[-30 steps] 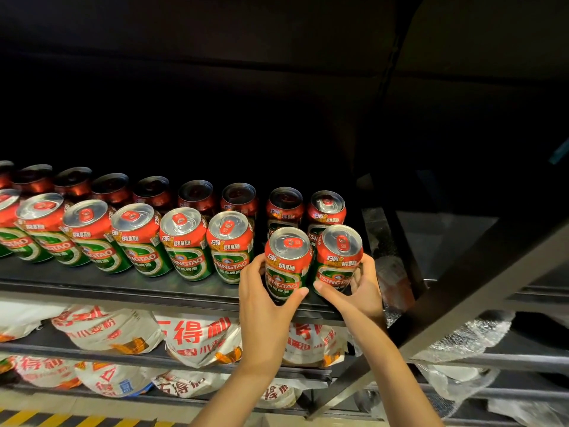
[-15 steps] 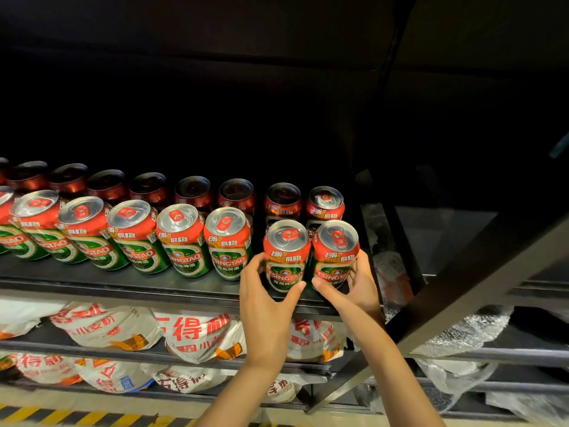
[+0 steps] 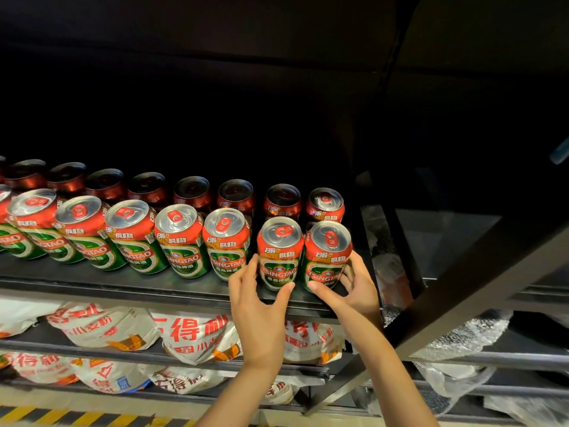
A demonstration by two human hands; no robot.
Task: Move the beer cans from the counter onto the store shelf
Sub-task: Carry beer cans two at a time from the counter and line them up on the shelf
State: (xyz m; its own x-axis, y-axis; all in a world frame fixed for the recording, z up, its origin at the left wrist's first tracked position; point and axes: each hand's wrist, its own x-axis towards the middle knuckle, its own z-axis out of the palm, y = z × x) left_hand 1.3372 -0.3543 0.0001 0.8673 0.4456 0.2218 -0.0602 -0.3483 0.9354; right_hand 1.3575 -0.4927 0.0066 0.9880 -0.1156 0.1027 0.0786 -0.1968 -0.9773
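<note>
Two red-and-green Tsingtao beer cans stand at the right end of the front row on the dark shelf (image 3: pixel 123 283). My left hand (image 3: pixel 258 309) grips the left one (image 3: pixel 279 251), thumb on its front and fingers round its left side. My right hand (image 3: pixel 354 285) grips the right one (image 3: pixel 327 254) from the right, thumb across its base. Both cans rest on the shelf, close beside each other. Several more cans (image 3: pixel 181 238) fill the front row to the left, and a back row (image 3: pixel 283 200) stands behind in shadow.
A dark slanted metal strut (image 3: pixel 480 272) crosses at the right, next to my right hand. Lower shelves hold white bags with red print (image 3: pixel 191 334). Crumpled plastic wrap (image 3: pixel 462 334) lies at the lower right. Yellow-black floor tape (image 3: pixel 61 419) runs along the bottom left.
Both hands have pushed the two cans slightly deeper onto the shelf, into line with the front row. The grips have stayed the same.
</note>
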